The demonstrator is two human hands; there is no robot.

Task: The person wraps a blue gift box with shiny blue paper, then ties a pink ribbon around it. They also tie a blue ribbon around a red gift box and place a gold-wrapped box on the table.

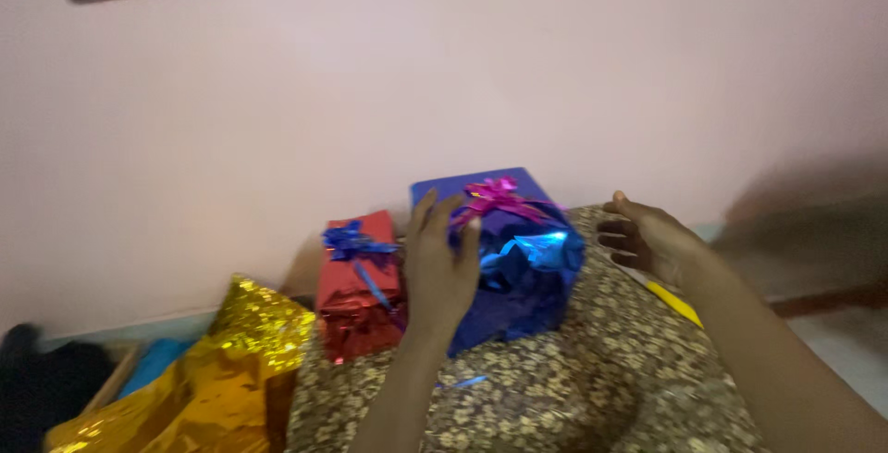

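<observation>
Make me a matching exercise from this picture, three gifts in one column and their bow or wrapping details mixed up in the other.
Column one:
1. blue gift box
2. red gift box
3. gold wrapping foil

Column two:
A. blue bow on top
B. crumpled at the far left, no bow showing
C. pink bow on top, left hand resting on it

Pairs: 1-C, 2-A, 3-B

A floral-patterned cloth (573, 388) bears blue gift (518, 277) and red gift (356, 305).
</observation>
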